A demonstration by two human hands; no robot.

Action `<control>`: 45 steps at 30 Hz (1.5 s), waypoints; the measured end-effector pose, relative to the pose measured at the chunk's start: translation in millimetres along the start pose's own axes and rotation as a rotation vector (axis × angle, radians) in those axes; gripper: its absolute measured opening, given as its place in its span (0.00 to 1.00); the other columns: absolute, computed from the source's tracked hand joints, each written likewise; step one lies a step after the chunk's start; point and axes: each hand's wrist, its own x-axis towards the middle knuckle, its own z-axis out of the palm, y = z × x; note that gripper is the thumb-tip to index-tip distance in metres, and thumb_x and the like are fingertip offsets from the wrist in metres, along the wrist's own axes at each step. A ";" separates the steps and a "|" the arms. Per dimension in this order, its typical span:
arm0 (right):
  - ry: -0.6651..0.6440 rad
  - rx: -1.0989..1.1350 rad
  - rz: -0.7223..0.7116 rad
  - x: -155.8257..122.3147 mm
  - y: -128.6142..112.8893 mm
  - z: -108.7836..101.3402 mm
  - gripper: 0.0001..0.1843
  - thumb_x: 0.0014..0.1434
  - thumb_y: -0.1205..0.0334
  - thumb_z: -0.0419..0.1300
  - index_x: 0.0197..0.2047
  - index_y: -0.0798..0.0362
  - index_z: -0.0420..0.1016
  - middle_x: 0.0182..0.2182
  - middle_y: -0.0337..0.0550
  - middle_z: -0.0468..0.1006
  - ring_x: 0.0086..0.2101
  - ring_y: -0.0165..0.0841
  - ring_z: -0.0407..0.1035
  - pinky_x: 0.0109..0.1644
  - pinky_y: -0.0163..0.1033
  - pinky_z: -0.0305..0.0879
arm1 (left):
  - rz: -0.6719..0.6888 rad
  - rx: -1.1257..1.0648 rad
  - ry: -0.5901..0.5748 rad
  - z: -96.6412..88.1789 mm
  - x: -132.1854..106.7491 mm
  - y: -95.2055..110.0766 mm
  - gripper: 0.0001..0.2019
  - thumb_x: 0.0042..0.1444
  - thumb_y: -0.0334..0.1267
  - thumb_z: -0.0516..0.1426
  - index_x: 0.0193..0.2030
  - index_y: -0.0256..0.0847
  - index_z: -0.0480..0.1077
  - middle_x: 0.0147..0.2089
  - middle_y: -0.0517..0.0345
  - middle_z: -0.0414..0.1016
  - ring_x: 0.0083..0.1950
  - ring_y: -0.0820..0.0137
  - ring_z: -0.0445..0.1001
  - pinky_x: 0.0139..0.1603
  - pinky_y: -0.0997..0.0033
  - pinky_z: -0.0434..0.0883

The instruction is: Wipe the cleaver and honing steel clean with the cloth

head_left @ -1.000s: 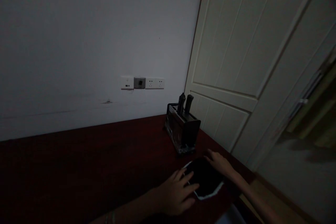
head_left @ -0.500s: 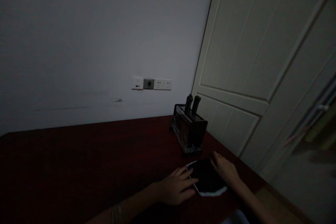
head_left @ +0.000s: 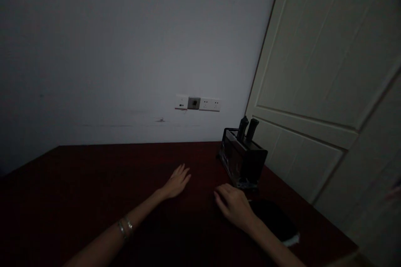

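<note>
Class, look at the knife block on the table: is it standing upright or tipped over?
Upright. The knife block stands on its base on the dark table, two handles pointing up from its top.

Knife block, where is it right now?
Head view: the knife block stands on the table, far right, by the door, just beyond the right hand and the black flat object.

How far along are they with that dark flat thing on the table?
Looks done: the dark flat thing lies set down on the table, just this side of the knife block. In hand: nothing is gripped; the right hand rests palm down at its left edge, and the left hand lies flat on bare wood farther left. Left: both knives sit untouched in the block.
</note>
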 end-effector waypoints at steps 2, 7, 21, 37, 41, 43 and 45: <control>-0.035 0.067 -0.042 31.4 -13.1 24.2 0.17 0.61 0.60 0.43 0.45 0.53 0.70 0.39 0.49 0.76 0.41 0.38 0.69 0.47 0.42 0.61 | -0.105 0.073 0.040 -12.8 -2.5 -30.2 0.30 0.60 0.53 0.36 0.62 0.36 0.54 0.67 0.45 0.43 0.67 0.60 0.40 0.63 0.58 0.43; -0.187 0.127 -0.011 113.0 -10.0 90.8 0.27 0.60 0.52 0.44 0.57 0.59 0.61 0.59 0.57 0.58 0.59 0.44 0.50 0.60 0.48 0.47 | -0.296 0.193 0.108 -49.2 -19.7 -101.2 0.30 0.59 0.52 0.38 0.63 0.36 0.52 0.68 0.44 0.40 0.68 0.55 0.35 0.62 0.50 0.37; -0.180 0.148 0.117 168.0 18.9 145.3 0.25 0.61 0.55 0.43 0.58 0.54 0.61 0.60 0.49 0.59 0.59 0.37 0.51 0.61 0.46 0.43 | -0.421 0.318 0.053 -59.9 -31.2 -134.0 0.29 0.59 0.52 0.38 0.64 0.41 0.51 0.66 0.42 0.45 0.66 0.51 0.42 0.60 0.48 0.45; -0.112 0.114 0.095 157.5 11.7 137.1 0.22 0.60 0.61 0.44 0.55 0.56 0.66 0.56 0.49 0.65 0.57 0.35 0.56 0.59 0.40 0.50 | -0.403 0.357 0.067 -62.2 -35.7 -133.6 0.26 0.60 0.48 0.39 0.62 0.42 0.54 0.65 0.42 0.50 0.65 0.53 0.46 0.59 0.51 0.49; -0.129 0.104 0.100 156.5 9.5 134.7 0.22 0.60 0.62 0.45 0.55 0.56 0.66 0.57 0.49 0.64 0.57 0.35 0.56 0.59 0.40 0.50 | -0.409 0.352 0.067 -62.0 -35.0 -134.0 0.26 0.60 0.48 0.39 0.62 0.42 0.54 0.65 0.43 0.49 0.66 0.53 0.46 0.59 0.51 0.50; -0.141 0.098 0.106 155.5 7.8 132.2 0.22 0.60 0.62 0.44 0.55 0.56 0.65 0.57 0.49 0.64 0.57 0.35 0.56 0.59 0.40 0.50 | -0.413 0.349 0.068 -62.5 -35.2 -133.1 0.26 0.60 0.47 0.40 0.62 0.42 0.54 0.65 0.43 0.49 0.65 0.53 0.47 0.59 0.51 0.49; -0.155 0.088 0.114 155.3 5.2 127.2 0.21 0.61 0.62 0.45 0.56 0.56 0.64 0.57 0.50 0.64 0.57 0.36 0.56 0.59 0.43 0.50 | -0.412 0.344 0.069 -63.8 -36.3 -130.9 0.25 0.60 0.47 0.40 0.62 0.42 0.54 0.65 0.43 0.49 0.66 0.54 0.47 0.59 0.51 0.49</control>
